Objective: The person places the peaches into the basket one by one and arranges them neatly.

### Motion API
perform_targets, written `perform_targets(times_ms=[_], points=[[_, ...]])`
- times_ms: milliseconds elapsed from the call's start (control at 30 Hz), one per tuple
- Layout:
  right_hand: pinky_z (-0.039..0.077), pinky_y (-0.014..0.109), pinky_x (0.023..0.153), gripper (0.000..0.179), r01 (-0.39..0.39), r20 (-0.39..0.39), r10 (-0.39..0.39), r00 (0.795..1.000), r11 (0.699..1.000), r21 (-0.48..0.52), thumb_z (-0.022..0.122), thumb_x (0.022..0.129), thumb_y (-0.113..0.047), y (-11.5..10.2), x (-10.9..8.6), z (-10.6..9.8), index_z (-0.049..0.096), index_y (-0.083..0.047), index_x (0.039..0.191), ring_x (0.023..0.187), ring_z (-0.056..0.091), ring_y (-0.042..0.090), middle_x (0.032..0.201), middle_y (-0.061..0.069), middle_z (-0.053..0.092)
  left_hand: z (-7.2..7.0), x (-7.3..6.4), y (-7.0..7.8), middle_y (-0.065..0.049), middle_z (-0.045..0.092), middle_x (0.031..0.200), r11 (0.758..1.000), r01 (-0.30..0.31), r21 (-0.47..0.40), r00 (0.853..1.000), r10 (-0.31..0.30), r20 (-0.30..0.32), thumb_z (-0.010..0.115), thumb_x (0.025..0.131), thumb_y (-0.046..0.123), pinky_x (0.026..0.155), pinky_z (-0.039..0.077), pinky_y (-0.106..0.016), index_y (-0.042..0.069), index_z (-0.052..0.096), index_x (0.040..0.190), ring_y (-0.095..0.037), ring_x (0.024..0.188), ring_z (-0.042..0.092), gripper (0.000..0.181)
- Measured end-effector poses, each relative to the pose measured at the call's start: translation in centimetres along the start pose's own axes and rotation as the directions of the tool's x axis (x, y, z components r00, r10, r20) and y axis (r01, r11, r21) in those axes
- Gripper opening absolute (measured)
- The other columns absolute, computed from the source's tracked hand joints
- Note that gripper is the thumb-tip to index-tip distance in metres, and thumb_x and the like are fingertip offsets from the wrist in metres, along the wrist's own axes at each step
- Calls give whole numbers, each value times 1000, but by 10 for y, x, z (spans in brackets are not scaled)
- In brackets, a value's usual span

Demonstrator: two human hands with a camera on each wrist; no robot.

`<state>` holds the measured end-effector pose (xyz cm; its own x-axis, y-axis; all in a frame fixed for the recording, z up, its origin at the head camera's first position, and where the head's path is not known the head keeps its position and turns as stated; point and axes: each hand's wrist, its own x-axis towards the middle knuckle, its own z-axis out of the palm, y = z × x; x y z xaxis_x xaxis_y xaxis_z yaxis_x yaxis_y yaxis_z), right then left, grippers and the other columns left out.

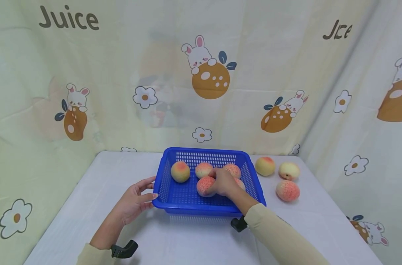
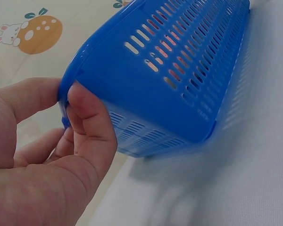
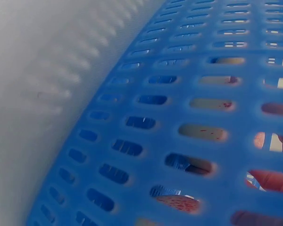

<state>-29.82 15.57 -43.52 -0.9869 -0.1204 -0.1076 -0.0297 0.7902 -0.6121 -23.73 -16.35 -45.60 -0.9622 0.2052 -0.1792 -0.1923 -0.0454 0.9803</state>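
Observation:
A blue plastic basket point(image 1: 209, 212) with slotted walls stands on the table. My left hand point(image 1: 134, 200) pinches its left rim between thumb and fingers; the left wrist view shows this hand point(image 2: 80, 136) at the basket's corner point(image 2: 141, 89). Inside the basket, my right hand point(image 1: 225, 182) grips a speckled pink peach point(image 1: 205, 186). Around it lie a pale peach point(image 1: 203, 170), a pink peach point(image 1: 233, 170) and another peach point(image 1: 240, 183) partly hidden by the hand. A yellow-red peach point(image 1: 180, 172) sits near the left wall. Mostly the slotted wall point(image 3: 179, 108) fills the right wrist view.
Right of the basket, on the white-covered table point(image 1: 121, 165), lie a yellow-red peach point(image 1: 265, 166), a pale peach point(image 1: 289, 171) and a pink speckled peach point(image 1: 288, 190). A printed curtain point(image 1: 121, 55) hangs behind the table and along its sides.

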Motion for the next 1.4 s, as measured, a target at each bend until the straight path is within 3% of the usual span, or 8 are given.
perform_targets(times_ms=[233, 733, 1100, 1300, 1400], points=[[57, 43, 93, 49, 25, -8, -25, 1000, 1000, -9, 90, 78, -29, 3, -1, 0, 69, -14, 119, 99, 62, 20, 116, 5, 70, 0, 1, -2, -15, 46, 139, 1000, 1, -3, 1000, -1, -7, 71, 95, 6, 81, 60, -29, 14, 41, 156, -22, 99, 67, 69], [52, 50, 103, 52, 53, -4, -53, 999, 996, 71, 90, 78, -30, 3, -1, 2, 73, -19, 126, 125, 61, 29, 129, 8, 70, 1, -1, 1, -16, 48, 135, 1000, -17, -22, 1000, 17, 18, 71, 95, 3, 79, 60, -30, 10, 41, 156, -21, 97, 67, 69], [55, 46, 98, 52, 42, -5, -41, 999, 995, 90, 89, 80, -26, 2, -4, -1, 72, -18, 128, 121, 62, 28, 127, 7, 70, 2, -1, 1, -16, 49, 133, 1000, -20, -9, 1000, 20, 4, 71, 94, 4, 79, 61, -30, 10, 41, 155, -22, 97, 67, 69], [57, 34, 83, 56, 29, -14, -27, 1000, 981, 191, 89, 80, -22, 6, -8, -5, 69, -18, 132, 104, 63, 22, 125, 6, 70, 2, -1, 1, -16, 49, 134, 1000, -16, -3, 1000, 16, 0, 71, 95, 4, 80, 60, -30, 10, 41, 156, -22, 98, 67, 68], [58, 38, 88, 57, 9, -16, -5, 1000, 973, 229, 89, 81, -23, 9, -10, -10, 68, -22, 134, 110, 64, 25, 130, 5, 68, 3, -1, 1, -16, 49, 135, 1000, -13, -6, 1000, 13, 0, 70, 95, 3, 80, 60, -31, 11, 41, 155, -22, 98, 67, 68]])
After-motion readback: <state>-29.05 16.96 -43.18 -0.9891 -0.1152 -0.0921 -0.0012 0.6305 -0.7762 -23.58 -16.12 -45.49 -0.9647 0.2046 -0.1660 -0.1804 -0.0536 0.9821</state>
